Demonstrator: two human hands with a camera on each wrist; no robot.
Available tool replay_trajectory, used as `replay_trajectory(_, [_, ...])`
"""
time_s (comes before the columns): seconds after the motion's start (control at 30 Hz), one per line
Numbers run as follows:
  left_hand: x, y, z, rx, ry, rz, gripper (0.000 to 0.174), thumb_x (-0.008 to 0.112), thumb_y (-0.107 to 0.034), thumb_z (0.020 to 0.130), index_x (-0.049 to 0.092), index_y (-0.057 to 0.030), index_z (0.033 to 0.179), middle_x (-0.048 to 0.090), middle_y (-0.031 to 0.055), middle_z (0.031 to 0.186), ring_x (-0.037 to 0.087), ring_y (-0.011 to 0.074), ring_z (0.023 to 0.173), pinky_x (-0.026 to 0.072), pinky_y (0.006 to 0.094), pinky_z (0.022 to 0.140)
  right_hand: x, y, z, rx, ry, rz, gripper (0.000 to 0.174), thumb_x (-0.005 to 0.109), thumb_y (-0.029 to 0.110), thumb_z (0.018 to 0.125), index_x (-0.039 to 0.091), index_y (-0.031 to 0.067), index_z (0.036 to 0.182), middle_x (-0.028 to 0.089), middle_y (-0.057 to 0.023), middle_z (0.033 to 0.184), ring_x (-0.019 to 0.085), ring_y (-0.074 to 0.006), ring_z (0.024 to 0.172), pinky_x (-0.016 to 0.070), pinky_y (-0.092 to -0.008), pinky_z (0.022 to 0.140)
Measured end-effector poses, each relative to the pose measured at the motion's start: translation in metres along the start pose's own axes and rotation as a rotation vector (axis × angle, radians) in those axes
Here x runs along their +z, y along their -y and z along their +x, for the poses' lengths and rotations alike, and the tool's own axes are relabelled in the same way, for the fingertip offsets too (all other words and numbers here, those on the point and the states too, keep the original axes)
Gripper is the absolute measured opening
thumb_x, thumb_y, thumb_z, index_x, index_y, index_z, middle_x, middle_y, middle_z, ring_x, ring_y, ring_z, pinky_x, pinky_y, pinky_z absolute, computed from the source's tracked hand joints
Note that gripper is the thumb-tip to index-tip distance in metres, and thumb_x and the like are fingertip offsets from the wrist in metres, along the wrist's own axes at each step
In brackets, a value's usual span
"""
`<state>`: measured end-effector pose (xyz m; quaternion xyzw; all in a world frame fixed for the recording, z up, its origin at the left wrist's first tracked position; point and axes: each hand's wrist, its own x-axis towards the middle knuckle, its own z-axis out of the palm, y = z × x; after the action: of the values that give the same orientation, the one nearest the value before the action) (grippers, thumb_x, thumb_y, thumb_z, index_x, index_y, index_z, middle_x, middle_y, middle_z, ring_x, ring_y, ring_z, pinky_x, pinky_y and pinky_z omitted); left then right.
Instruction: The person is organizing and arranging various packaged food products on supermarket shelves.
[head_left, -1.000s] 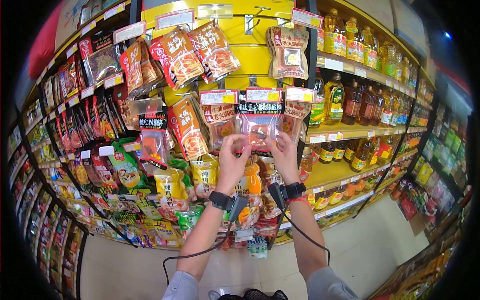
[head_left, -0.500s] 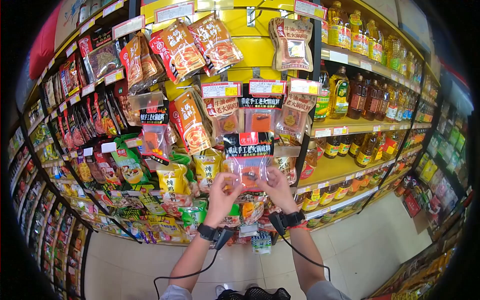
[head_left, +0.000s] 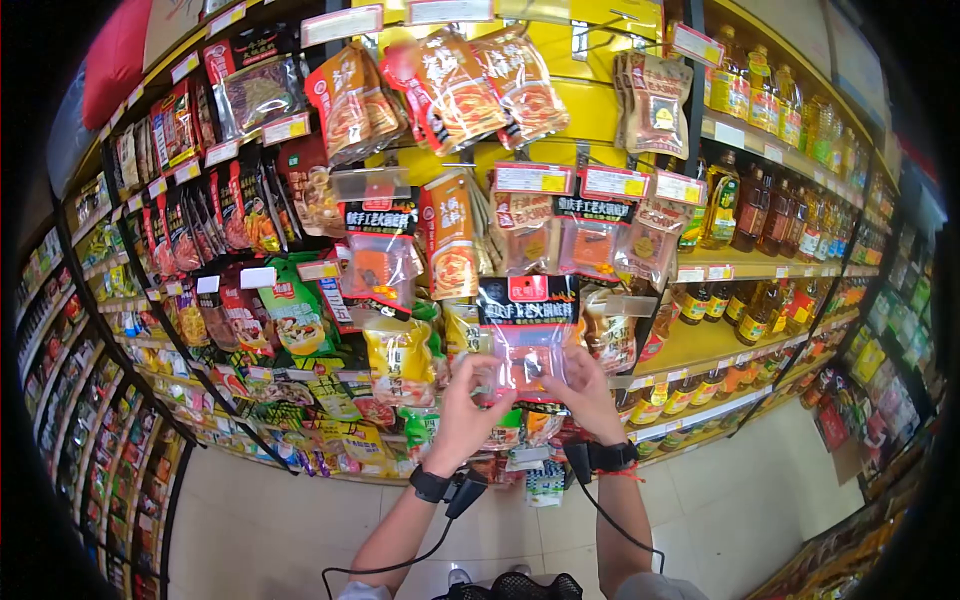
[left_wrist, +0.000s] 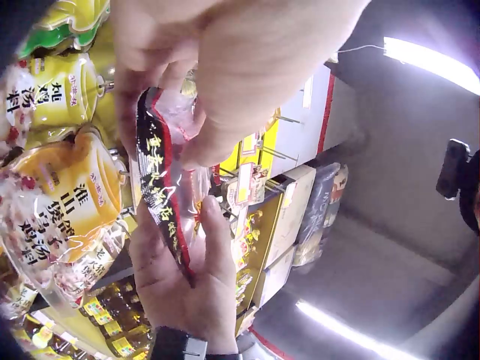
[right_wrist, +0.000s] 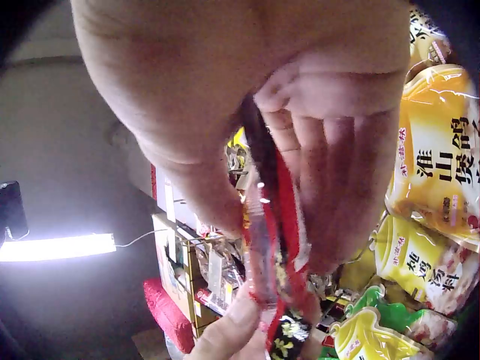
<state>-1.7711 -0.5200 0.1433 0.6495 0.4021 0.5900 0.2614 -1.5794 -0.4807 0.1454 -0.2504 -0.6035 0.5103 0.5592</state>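
Note:
A clear packet with a black header and a reddish block inside (head_left: 528,345) is held upright between both hands in the head view. The left hand (head_left: 468,415) pinches its lower left edge, thumb in front. On the lower right edge, the right hand (head_left: 592,398) grips it the same way. The left wrist view shows the packet (left_wrist: 161,176) edge-on, between the left hand (left_wrist: 232,67) above and the right hand (left_wrist: 191,292) below. In the right wrist view the packet (right_wrist: 277,217) is pinched by the right hand (right_wrist: 247,97), with the left thumb at its lower end.
Behind the hands, hanging packets (head_left: 455,235) fill a yellow rack, including similar black-topped packets (head_left: 592,238). Oil bottles (head_left: 752,210) stand on shelves at the right. Shelves of packets (head_left: 240,215) curve away at the left, above a tiled floor (head_left: 290,510).
Both hands have drawn the packet down and away from the hanging row, and it now shows its whole front. The head view has shifted, moving the rack rightward in the picture.

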Motion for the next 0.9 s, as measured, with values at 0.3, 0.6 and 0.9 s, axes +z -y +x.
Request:
replay_trajectory(0.3, [0.014, 0.019, -0.007, 0.052, 0.116, 0.08, 0.044, 0.075, -0.012, 0.077, 0.05, -0.0074, 0.114, 0.057, 0.0047, 0.11, 0.059, 0.0147, 0.092, 0.0481, 0.0263, 0.069, 0.001, -0.011, -0.039, 0.043, -0.233, -0.086, 0.034, 0.062, -0.003, 0.086, 0.048, -0.0011, 0.117, 0.062, -0.0097, 0.111, 0.06, -0.0133, 0.101, 0.0499, -0.0267, 0.085])
replay_trajectory(0.6, [-0.081, -0.028, -0.009, -0.062, 0.058, -0.023, 0.049, 0.069, -0.001, 0.081, 0.046, -0.0086, 0.124, 0.053, 0.0028, 0.118, 0.057, 0.011, 0.096, 0.0477, 0.0244, 0.074, 0.09, 0.019, -0.003, 0.003, -0.093, -0.185, 0.039, 0.064, 0.002, 0.086, 0.048, -0.0004, 0.121, 0.062, -0.009, 0.109, 0.059, -0.0131, 0.098, 0.0495, -0.0252, 0.083])
replay_trajectory(0.9, [-0.167, -0.051, 0.032, 0.01, -0.163, -0.035, 0.054, 0.065, 0.002, 0.081, 0.047, -0.003, 0.132, 0.059, 0.01, 0.117, 0.058, 0.0115, 0.098, 0.0484, 0.0221, 0.075, 0.178, 0.027, 0.082, -0.177, 0.014, -0.208, 0.031, 0.065, 0.015, 0.089, 0.059, -0.008, 0.109, 0.068, -0.011, 0.095, 0.063, -0.0101, 0.084, 0.0508, -0.0249, 0.071])
